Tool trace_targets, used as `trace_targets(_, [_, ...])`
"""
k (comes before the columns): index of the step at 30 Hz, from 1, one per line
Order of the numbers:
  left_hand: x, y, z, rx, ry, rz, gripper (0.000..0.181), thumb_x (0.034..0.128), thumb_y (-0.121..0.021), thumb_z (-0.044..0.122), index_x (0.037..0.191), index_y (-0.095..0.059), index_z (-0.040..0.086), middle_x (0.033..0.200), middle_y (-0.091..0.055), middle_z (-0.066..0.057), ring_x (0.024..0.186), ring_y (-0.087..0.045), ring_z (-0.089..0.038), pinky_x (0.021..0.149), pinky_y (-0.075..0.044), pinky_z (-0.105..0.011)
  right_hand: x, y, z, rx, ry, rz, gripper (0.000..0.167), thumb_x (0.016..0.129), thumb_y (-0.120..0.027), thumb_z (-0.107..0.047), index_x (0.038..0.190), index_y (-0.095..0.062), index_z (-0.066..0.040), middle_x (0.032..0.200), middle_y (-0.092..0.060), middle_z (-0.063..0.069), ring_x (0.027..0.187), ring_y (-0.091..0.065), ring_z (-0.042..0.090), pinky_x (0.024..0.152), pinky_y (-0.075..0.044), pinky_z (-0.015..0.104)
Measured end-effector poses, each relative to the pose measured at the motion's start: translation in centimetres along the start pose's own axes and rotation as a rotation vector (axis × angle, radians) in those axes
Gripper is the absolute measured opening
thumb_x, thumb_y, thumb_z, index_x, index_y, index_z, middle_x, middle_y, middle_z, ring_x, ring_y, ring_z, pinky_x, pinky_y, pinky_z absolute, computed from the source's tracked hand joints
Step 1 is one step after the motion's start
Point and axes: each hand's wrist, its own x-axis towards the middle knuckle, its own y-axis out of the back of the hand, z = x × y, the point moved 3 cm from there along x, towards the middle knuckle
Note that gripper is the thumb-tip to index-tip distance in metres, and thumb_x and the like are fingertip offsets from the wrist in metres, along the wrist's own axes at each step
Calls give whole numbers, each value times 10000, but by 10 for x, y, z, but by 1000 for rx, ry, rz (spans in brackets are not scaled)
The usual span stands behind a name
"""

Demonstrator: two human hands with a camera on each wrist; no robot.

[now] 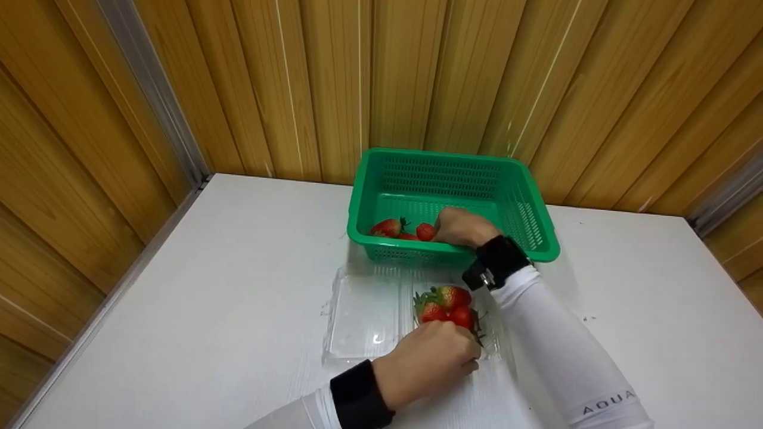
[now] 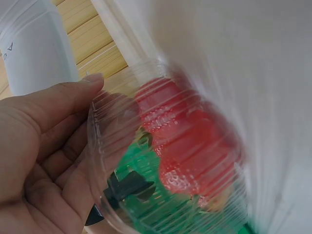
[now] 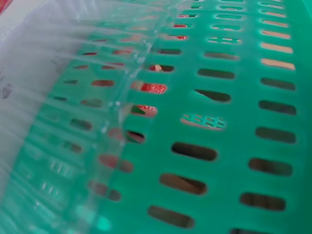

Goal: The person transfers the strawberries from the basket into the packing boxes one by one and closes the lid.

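Note:
My left hand (image 1: 430, 357) pinches the near edge of a clear plastic clamshell box (image 1: 363, 319). In the left wrist view the thumb (image 2: 73, 95) shows beside the box wall, and the other fingers are seen partly through the plastic. Several strawberries (image 1: 454, 297) with green leaves sit in the box's right half. My right hand (image 1: 468, 227) reaches down into a green plastic basket (image 1: 372, 196), close to a strawberry (image 1: 425, 231); its fingertips are hidden. More strawberries (image 1: 387, 227) lie at the basket's left front.
The basket stands at the back of a white table (image 1: 238, 268), close to a wood-patterned wall (image 1: 334, 89). The box's lid half lies flat on the left. In the right wrist view, the slotted basket wall (image 3: 234, 126) and clear plastic (image 3: 112, 122) fill the frame.

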Motion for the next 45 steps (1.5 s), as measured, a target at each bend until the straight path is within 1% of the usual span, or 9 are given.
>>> trace_targets(14, [2, 0, 6, -9, 23, -31, 70, 962, -816, 208, 900, -819, 174, 798, -726, 96, 737, -665, -21, 710, -506, -134, -5, 0, 3, 1, -14, -9, 356, 897, -672, -30, 639, -475, -177, 625, -348, -31, 554, -368, 123, 517, -307, 268])
trace_targets(18, [0, 0, 6, 12, 15, -2, 84, 954, -822, 199, 872, -807, 187, 791, -718, 107, 746, -676, -29, 700, -512, -149, -5, 0, 5, 11, -15, 2, 182, 904, -686, -52, 731, -674, -107, 659, -445, -33, 583, -406, 125, 532, -330, 270])
trace_targets(21, [-1, 0, 6, 19, 12, 11, 98, 948, -827, 193, 854, -800, 189, 776, -707, 110, 745, -679, -33, 692, -513, -154, -7, 1, 6, 28, -18, 16, 100, 923, -713, -95, 844, -770, -72, 698, -501, -36, 619, -439, 131, 558, -352, 274])
trace_targets(23, [-1, 0, 5, 10, 13, 11, 96, 947, -827, 188, 856, -801, 183, 772, -706, 105, 738, -678, -31, 695, -513, -148, -9, 1, 8, 43, -22, 24, 111, 931, -729, -129, 865, -774, -53, 722, -523, -23, 648, -459, 143, 586, -370, 281])
trace_targets(27, [0, 1, 4, 0, 17, 6, 88, 950, -826, 187, 865, -803, 175, 778, -710, 100, 738, -681, -32, 697, -514, -143, -17, 6, 12, 100, -7, 85, 201, 940, -771, -190, 1038, -814, -19, 954, -708, 38, 801, -570, 179, 693, -461, 302])
trace_targets(29, [0, 1, 4, -1, 18, 6, 89, 951, -825, 189, 866, -802, 174, 779, -709, 99, 743, -686, -38, 690, -514, -146, -21, 9, 13, 134, -1, 117, 225, 940, -775, -190, 1071, -814, -10, 1018, -736, 81, 827, -594, 193, 710, -475, 313])
trace_targets(35, [-2, 4, 2, 5, 24, 25, 96, 942, -830, 172, 853, -796, 171, 761, -696, 97, 740, -696, -48, 677, -518, -148, -29, 10, 13, 211, 37, 225, 219, 933, -781, -178, 1053, -804, 4, 953, -718, 92, 763, -579, 189, 663, -465, 307])
trace_targets(41, [-2, 2, 2, -1, 6, 35, 104, 944, -825, 159, 848, -796, 184, 761, -694, 108, 740, -693, -28, 672, -504, -130, -36, 3, 18, 255, 42, 346, 236, 935, -785, -183, 1071, -780, 10, 992, -709, 119, 810, -580, 223, 685, -468, 331])
trace_targets(45, [-1, 1, 1, -9, 0, 32, 94, 941, -828, 155, 854, -800, 178, 780, -710, 104, 748, -696, -29, 671, -502, -132, -43, 5, 21, 299, 44, 393, 290, 953, -769, -190, 1152, -762, 22, 1060, -719, 148, 876, -595, 247, 741, -482, 344])
